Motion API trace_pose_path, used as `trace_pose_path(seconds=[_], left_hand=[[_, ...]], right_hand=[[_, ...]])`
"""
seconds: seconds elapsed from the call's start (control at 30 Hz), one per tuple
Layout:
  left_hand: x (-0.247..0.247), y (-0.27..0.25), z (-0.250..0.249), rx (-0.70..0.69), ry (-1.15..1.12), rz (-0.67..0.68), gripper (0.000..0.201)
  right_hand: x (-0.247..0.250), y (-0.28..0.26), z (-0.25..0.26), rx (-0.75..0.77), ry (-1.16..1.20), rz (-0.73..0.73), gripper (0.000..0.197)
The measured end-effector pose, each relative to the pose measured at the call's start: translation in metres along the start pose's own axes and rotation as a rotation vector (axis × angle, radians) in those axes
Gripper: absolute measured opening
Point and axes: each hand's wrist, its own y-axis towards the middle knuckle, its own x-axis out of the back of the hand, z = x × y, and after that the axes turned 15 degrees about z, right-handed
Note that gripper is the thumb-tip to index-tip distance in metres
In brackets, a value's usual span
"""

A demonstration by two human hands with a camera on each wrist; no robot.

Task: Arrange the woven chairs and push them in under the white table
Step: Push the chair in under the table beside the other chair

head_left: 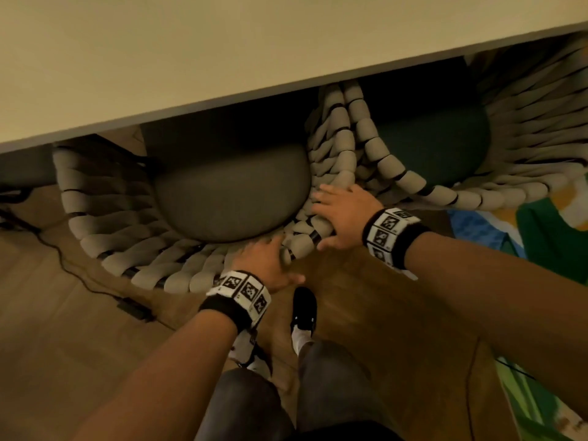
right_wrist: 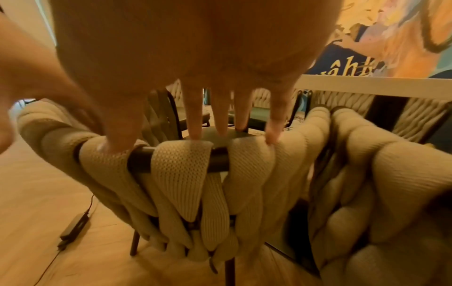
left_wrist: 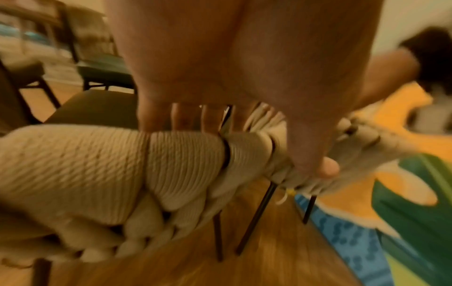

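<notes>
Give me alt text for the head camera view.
Both hands, left hand and right hand, rest on the back rim of a woven chair partly tucked under the white table; a second woven chair stands beside it.

We read only a partial run of yellow lettering, apparently "âh", on the dark blue wall mural beyond the right hand; the rest is illegible.

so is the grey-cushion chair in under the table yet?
Partly in. The grey cushion has its front hidden under the white table; the woven backrest sticks out, with both hands on its rim.
</notes>
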Motion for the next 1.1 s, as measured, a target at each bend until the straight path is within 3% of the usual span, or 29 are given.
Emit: trace_pose_path(seconds=[0.07,0.1,0.17,0.23,0.53,0.7,0.83,0.9,1.0,1.1], left_hand=[[-0.02,0.0,0.008,0.131,0.09,-0.048,0.09],[-0.027,-0.001,0.016,0.167,0.12,-0.108,0.08],[-0.034,-0.003,0.034,0.187,0.182,-0.221,0.051],[-0.034,-0.003,0.045,0.154,0.245,-0.219,0.042],[-0.029,0.003,0.052,0.032,0.232,-0.226,0.04],[-0.021,0.004,0.053,-0.031,0.177,-0.126,0.056],[-0.013,-0.014,0.06,-0.044,0.0,-0.129,0.07],[-0.013,-0.03,0.074,0.006,0.018,-0.194,0.069],[-0.016,-0.056,0.101,0.254,0.082,-0.277,0.071],[-0.022,-0.069,0.112,0.334,-0.098,-0.23,0.059]], right_hand=[[0.003,0.014,0.004,-0.054,-0.018,0.097,0.085],[0.003,0.019,0.005,-0.091,-0.002,0.116,0.085],[0.001,0.022,0.004,-0.127,0.004,0.103,0.084],[-0.004,0.02,0.001,-0.127,0.001,0.059,0.082],[-0.01,0.015,-0.004,-0.106,-0.01,0.022,0.084],[-0.016,0.013,-0.004,-0.1,0.062,0.046,0.079],[-0.015,0.003,0.009,-0.105,0.141,-0.069,0.07],[-0.016,-0.003,0.02,-0.087,0.144,-0.12,0.066],[-0.021,-0.008,0.035,-0.056,0.134,-0.075,0.063],[-0.023,-0.006,0.04,-0.092,0.119,-0.075,0.057]])
